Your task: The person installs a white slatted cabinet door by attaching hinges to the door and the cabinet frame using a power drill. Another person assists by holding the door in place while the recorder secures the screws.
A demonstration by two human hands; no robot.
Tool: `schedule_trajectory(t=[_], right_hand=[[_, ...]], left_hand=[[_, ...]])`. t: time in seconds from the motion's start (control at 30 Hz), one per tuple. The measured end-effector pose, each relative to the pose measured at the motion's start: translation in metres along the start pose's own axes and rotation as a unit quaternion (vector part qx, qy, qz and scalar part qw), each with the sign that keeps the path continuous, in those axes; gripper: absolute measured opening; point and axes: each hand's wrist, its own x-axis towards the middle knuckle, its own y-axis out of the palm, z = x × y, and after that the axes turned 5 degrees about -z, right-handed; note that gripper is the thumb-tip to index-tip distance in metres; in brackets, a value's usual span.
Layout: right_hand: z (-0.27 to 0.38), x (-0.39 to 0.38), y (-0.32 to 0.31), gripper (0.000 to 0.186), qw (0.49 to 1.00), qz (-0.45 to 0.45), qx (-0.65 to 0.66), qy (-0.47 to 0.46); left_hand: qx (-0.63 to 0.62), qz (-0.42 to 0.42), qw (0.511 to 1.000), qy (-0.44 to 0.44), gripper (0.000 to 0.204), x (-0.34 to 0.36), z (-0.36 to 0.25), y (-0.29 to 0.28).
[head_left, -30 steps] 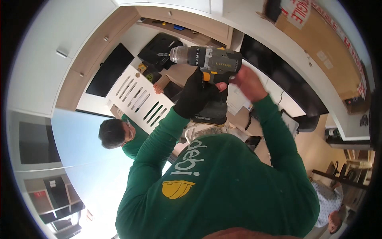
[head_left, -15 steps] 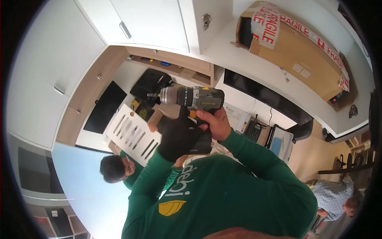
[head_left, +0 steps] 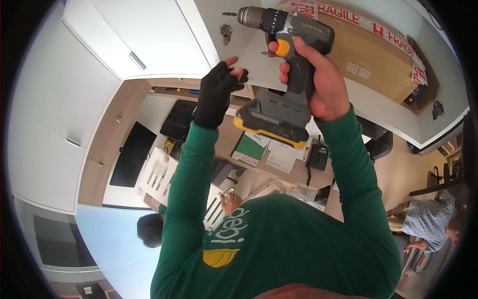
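Note:
My bare right hand grips a grey and black cordless drill by its handle, a finger by the orange trigger. The drill is raised in front of the cabinet, its bit pointing left at a metal hinge on the white cabinet side. Below that hinge is my left hand, in a black fingerless glove. Its fingers are curled in with the tips close together; whatever they may hold is too small to make out.
Behind my left arm a co-worker holds a white slotted panel, one hand by a metal hinge. A taped cardboard box sits in the cabinet. Papers and a desk phone lie on the desk. Another person stands far right.
The drill has gone up toward the cabinet in my right hand. My left hand has left the drill and risen beside the hinge. The co-worker's panel has shifted lower.

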Motion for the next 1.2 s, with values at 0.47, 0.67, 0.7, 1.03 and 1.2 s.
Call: schedule_trajectory(t=[0.47,0.67,0.7,1.03,1.2], right_hand=[[-0.021,0.034,-0.016,0.033,0.998,-0.051,-0.008,0.022],[-0.021,0.046,-0.021,0.032,0.998,-0.037,-0.011,0.051],[-0.022,0.047,-0.022,0.033,0.997,-0.041,-0.016,0.057],[-0.025,0.051,-0.029,0.034,0.997,-0.034,-0.031,0.069],[-0.029,0.057,-0.031,0.035,0.995,-0.031,-0.031,0.092]], left_hand=[[-0.019,-0.019,0.998,0.06,0.069,0.054,0.019,0.032],[-0.01,-0.024,0.998,0.065,0.075,0.056,0.022,0.035],[-0.009,-0.027,0.998,0.062,0.076,0.056,0.023,0.034],[-0.006,-0.029,0.994,0.108,0.086,0.06,0.031,0.034],[0.006,-0.053,0.994,0.094,0.091,0.06,0.031,0.033]])
